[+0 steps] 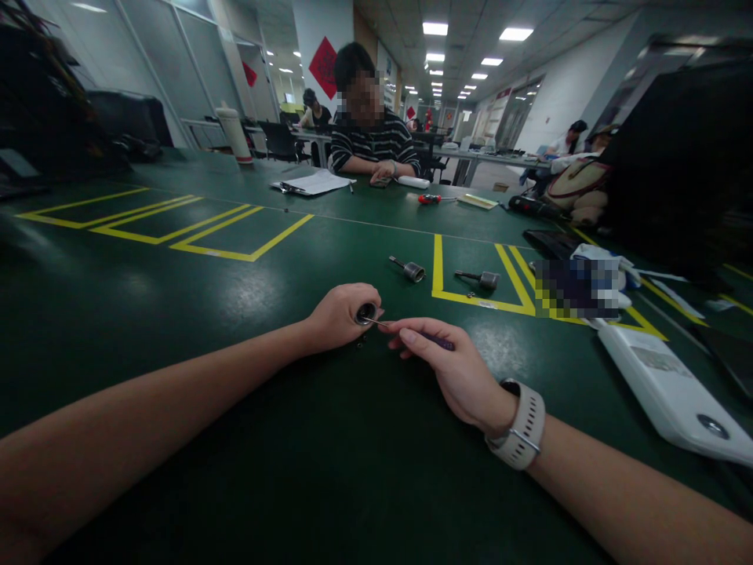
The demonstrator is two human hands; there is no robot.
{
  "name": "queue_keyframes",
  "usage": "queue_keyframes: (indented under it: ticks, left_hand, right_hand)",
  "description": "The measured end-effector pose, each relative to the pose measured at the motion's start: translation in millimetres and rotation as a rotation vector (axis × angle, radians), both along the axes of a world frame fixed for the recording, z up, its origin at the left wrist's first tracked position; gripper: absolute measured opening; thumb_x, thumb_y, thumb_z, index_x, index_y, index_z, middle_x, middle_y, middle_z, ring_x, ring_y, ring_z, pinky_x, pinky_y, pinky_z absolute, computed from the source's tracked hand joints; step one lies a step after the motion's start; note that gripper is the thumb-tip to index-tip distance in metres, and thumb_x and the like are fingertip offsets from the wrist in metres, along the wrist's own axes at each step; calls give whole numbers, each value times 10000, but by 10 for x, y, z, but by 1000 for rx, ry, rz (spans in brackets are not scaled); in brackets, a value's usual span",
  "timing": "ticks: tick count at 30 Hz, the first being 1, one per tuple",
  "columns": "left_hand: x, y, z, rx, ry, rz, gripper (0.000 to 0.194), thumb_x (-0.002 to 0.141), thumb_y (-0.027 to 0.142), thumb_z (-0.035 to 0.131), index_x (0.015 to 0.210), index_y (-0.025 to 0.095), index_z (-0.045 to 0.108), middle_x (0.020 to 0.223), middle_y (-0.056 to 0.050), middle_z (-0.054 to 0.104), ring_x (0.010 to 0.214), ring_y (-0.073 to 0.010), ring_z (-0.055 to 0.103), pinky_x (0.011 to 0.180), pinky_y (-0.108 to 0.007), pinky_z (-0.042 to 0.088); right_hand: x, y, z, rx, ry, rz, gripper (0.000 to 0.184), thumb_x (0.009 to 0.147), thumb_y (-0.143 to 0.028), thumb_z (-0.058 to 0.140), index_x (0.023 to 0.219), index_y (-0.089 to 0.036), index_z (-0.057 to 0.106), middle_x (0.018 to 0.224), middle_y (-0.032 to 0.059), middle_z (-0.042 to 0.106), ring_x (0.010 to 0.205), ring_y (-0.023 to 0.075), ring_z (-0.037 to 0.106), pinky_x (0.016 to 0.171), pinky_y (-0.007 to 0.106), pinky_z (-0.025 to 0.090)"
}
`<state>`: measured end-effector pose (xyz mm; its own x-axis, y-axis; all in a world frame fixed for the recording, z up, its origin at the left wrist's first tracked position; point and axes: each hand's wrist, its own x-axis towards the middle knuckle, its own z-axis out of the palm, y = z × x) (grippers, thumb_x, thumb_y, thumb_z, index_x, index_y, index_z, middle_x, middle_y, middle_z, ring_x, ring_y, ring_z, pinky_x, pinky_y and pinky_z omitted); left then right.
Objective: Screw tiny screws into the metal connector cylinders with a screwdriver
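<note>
My left hand [338, 315] is closed round a small metal cylinder [365, 313], its open round end facing right. My right hand [452, 369] pinches a thin screwdriver [438, 340] with a dark purple handle. The tool's metal shaft points left into the cylinder's end. Both hands rest on the dark green table [176, 314] near its middle. A pale watch is on my right wrist. Tiny dark bits lie on the table just below the cylinder.
Two more metal cylinders with stems [410, 270] [482, 278] lie beyond my hands by yellow tape lines. A white device [664, 384] lies at the right. A person in a striped top [373, 145] sits across the table with papers [314, 183]. A red-handled tool [429, 198] lies further back.
</note>
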<state>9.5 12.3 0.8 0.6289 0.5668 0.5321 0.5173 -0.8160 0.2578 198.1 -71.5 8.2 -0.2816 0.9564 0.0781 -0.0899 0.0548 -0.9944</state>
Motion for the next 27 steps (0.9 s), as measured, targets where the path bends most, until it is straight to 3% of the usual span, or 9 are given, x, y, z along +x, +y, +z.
queue_keyframes:
  ticks: [8, 19, 27]
  left_hand:
    - [4, 1, -9, 10, 38, 40, 135, 791, 171, 519, 657, 156, 506, 615, 9, 514, 563, -111, 496, 535, -219, 371]
    - [8, -20, 37, -60, 17, -31, 187, 811, 215, 507, 633, 166, 480, 603, 16, 505, 543, -100, 471, 527, -216, 365]
    - [7, 1, -8, 43, 86, 40, 139, 796, 173, 500, 660, 154, 520, 618, 2, 516, 568, -118, 488, 544, -227, 366]
  right_hand:
    - [-24, -60, 29, 194, -268, -123, 196, 843, -279, 585, 1008, -245, 685, 1055, 44, 693, 941, 200, 629, 849, 407, 486]
    - [20, 0, -6, 15, -24, -3, 195, 833, -307, 600, 977, -221, 701, 973, 46, 695, 913, 185, 618, 788, 347, 482]
    - [-44, -96, 54, 333, -307, -172, 177, 835, -222, 579, 965, -238, 698, 1038, 50, 705, 992, 205, 631, 903, 407, 471]
